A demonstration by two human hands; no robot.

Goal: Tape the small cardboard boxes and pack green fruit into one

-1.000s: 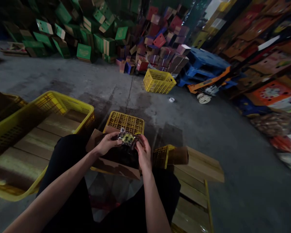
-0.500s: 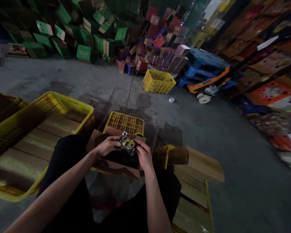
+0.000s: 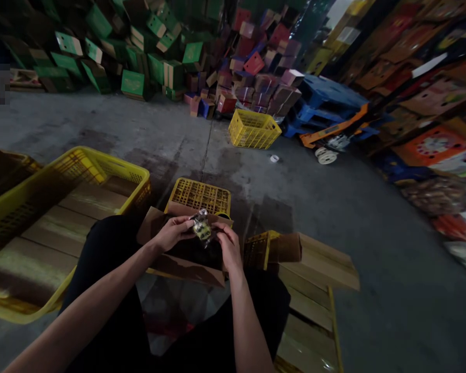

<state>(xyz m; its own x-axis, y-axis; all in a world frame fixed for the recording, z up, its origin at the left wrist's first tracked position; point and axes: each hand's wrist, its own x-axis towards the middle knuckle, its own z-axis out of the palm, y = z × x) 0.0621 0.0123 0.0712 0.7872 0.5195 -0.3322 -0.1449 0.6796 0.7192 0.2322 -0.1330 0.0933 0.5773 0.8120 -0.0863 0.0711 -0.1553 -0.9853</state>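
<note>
A small clear plastic packet with something yellow-green and dark-spotted inside is held up in front of me. My left hand pinches its left edge between thumb and fingers. At the packet's right edge, my right hand has its fingers closed on the wrapping. Both hands are above an open cardboard box between my knees, its flaps folded out. The inside of the box is dark, so its contents cannot be made out. Behind it stands an upturned yellow crate.
On the left, a big yellow crate holds flat cartons. More cartons and an open flap are at my right knee. Farther off are another yellow crate, a white roll, an orange pallet jack and blue pallets.
The packet has turned between my hands and looks narrower, tilting down to the right. My right fingers have shifted slightly. The surroundings have stayed the same.
</note>
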